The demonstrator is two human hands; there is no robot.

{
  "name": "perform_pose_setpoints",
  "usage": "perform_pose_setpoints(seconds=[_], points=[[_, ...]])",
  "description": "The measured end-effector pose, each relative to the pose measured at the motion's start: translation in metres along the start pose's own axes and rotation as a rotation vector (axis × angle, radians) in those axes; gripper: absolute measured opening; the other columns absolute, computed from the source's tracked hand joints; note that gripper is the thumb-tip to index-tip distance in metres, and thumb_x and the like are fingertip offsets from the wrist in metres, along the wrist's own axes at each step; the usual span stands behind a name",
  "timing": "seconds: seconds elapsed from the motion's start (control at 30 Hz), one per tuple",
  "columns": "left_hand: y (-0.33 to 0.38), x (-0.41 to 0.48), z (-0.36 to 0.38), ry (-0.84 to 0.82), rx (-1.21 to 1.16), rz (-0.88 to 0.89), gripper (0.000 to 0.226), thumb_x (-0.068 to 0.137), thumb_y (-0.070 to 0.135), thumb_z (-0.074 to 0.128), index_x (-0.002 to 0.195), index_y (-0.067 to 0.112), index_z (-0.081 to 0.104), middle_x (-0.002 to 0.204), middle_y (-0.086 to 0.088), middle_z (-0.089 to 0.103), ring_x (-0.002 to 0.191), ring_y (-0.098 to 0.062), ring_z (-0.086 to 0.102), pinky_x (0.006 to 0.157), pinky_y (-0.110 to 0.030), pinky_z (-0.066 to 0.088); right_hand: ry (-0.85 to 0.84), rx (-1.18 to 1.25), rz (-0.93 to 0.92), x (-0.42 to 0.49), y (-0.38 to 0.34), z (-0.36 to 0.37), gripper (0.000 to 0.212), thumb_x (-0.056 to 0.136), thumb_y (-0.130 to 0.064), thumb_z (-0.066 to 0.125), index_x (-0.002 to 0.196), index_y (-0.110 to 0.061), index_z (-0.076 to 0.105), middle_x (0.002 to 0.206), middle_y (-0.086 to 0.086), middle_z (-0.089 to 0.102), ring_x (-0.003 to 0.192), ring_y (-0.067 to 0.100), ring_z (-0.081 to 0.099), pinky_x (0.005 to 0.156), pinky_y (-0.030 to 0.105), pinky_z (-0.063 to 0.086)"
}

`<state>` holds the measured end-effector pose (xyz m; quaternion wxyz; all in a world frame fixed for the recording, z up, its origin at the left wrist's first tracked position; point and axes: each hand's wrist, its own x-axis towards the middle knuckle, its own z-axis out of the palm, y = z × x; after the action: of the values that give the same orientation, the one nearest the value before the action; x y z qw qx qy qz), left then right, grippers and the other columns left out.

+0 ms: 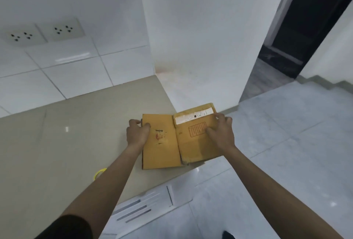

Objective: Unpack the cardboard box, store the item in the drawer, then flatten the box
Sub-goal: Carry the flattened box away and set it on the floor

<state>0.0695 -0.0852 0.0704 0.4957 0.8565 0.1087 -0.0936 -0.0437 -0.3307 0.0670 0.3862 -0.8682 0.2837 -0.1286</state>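
A brown cardboard box (168, 149) lies spread flat on the right end of a beige countertop (66, 143), partly over its front edge. Its right panel carries a white label strip and a red stamp. My left hand (136, 133) grips the box's left edge, thumb on top. My right hand (220, 131) presses on the right panel, fingers curled over its far right corner. White drawer fronts (145, 206) with grey handle slots sit below the counter's edge. No unpacked item is in view.
A yellow ring-shaped object (99, 172) peeks out beside my left forearm on the counter. Two wall sockets (44, 32) sit in the tiled back wall. A white pillar (200, 38) stands behind the box. Grey tiled floor and a dark doorway (309, 19) lie to the right.
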Motion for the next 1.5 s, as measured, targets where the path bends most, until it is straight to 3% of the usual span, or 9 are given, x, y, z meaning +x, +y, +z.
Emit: perform_pose_setpoints(seconds=[0.23, 0.37, 0.57, 0.73, 1.0, 1.2, 1.3, 1.37, 1.5], points=[[0.041, -0.036, 0.103, -0.007, 0.009, 0.01, 0.043, 0.085, 0.027, 0.054, 0.124, 0.015, 0.043, 0.12, -0.017, 0.054, 0.096, -0.031, 0.057, 0.085, -0.042, 0.05, 0.019, -0.03, -0.004, 0.041, 0.069, -0.08, 0.045, 0.088, -0.021, 0.056, 0.13, -0.015, 0.042, 0.127, 0.011, 0.038, 0.095, 0.027, 0.056, 0.074, 0.032, 0.045], [0.063, -0.047, 0.162, -0.025, -0.004, 0.034, 0.041, 0.085, 0.027, 0.054, 0.122, 0.016, 0.044, 0.119, -0.018, 0.054, 0.095, -0.032, 0.058, 0.081, -0.04, 0.048, 0.002, -0.067, -0.014, 0.07, 0.108, -0.119, 0.047, 0.087, -0.022, 0.059, 0.13, -0.015, 0.04, 0.126, 0.012, 0.037, 0.095, 0.029, 0.058, 0.076, 0.034, 0.049], [0.088, -0.048, 0.219, -0.047, 0.03, 0.03, 0.039, 0.087, 0.026, 0.053, 0.124, 0.016, 0.046, 0.125, -0.014, 0.052, 0.095, -0.028, 0.055, 0.089, -0.043, 0.051, -0.017, -0.106, -0.003, 0.112, 0.146, -0.152, 0.051, 0.085, -0.023, 0.062, 0.13, -0.016, 0.04, 0.127, 0.012, 0.037, 0.097, 0.028, 0.058, 0.075, 0.034, 0.05], [0.101, -0.024, 0.244, -0.073, 0.047, 0.018, 0.037, 0.089, 0.025, 0.052, 0.124, 0.014, 0.047, 0.124, -0.013, 0.052, 0.09, -0.023, 0.051, 0.08, -0.037, 0.048, -0.043, -0.101, 0.031, 0.151, 0.156, -0.149, 0.051, 0.085, -0.026, 0.063, 0.13, -0.017, 0.041, 0.128, 0.011, 0.037, 0.1, 0.028, 0.059, 0.08, 0.039, 0.054], [0.124, 0.021, 0.266, -0.145, 0.052, -0.019, 0.031, 0.088, 0.022, 0.05, 0.118, 0.013, 0.052, 0.107, -0.003, 0.054, 0.095, -0.024, 0.054, 0.086, -0.043, 0.05, -0.105, -0.085, 0.035, 0.206, 0.158, -0.133, 0.05, 0.086, -0.026, 0.062, 0.131, -0.018, 0.04, 0.132, 0.012, 0.036, 0.104, 0.03, 0.058, 0.086, 0.041, 0.053], [0.131, 0.058, 0.291, -0.146, 0.034, -0.086, 0.021, 0.088, 0.025, 0.052, 0.107, 0.019, 0.054, 0.114, -0.003, 0.057, 0.101, -0.023, 0.053, 0.088, -0.041, 0.048, -0.238, -0.079, 0.022, 0.26, 0.172, -0.111, 0.047, 0.089, -0.025, 0.057, 0.133, -0.018, 0.04, 0.138, 0.01, 0.033, 0.112, 0.03, 0.055, 0.09, 0.039, 0.049], [0.132, 0.077, 0.312, -0.152, 0.02, -0.118, 0.033, 0.087, 0.027, 0.054, 0.119, 0.019, 0.054, 0.124, -0.004, 0.055, 0.108, -0.023, 0.051, 0.091, -0.039, 0.045, -0.318, -0.087, 0.003, 0.297, 0.184, -0.099, 0.044, 0.091, -0.025, 0.055, 0.132, -0.017, 0.042, 0.141, 0.01, 0.032, 0.115, 0.03, 0.053, 0.093, 0.041, 0.048], [0.135, 0.094, 0.331, -0.143, 0.028, -0.141, 0.041, 0.088, 0.028, 0.054, 0.128, 0.018, 0.052, 0.133, -0.005, 0.051, 0.119, -0.026, 0.049, 0.1, -0.043, 0.042, -0.37, -0.1, -0.004, 0.327, 0.194, -0.089, 0.043, 0.092, -0.026, 0.055, 0.132, -0.016, 0.042, 0.143, 0.01, 0.032, 0.118, 0.03, 0.052, 0.095, 0.042, 0.047], [0.137, 0.124, 0.373, -0.168, 0.004, -0.236, 0.042, 0.089, 0.029, 0.054, 0.13, 0.019, 0.053, 0.139, -0.007, 0.048, 0.124, -0.028, 0.047, 0.106, -0.049, 0.04, -0.503, -0.135, -0.003, 0.384, 0.218, -0.072, 0.044, 0.092, -0.026, 0.054, 0.133, -0.015, 0.042, 0.147, 0.01, 0.03, 0.124, 0.031, 0.048, 0.1, 0.044, 0.044]])
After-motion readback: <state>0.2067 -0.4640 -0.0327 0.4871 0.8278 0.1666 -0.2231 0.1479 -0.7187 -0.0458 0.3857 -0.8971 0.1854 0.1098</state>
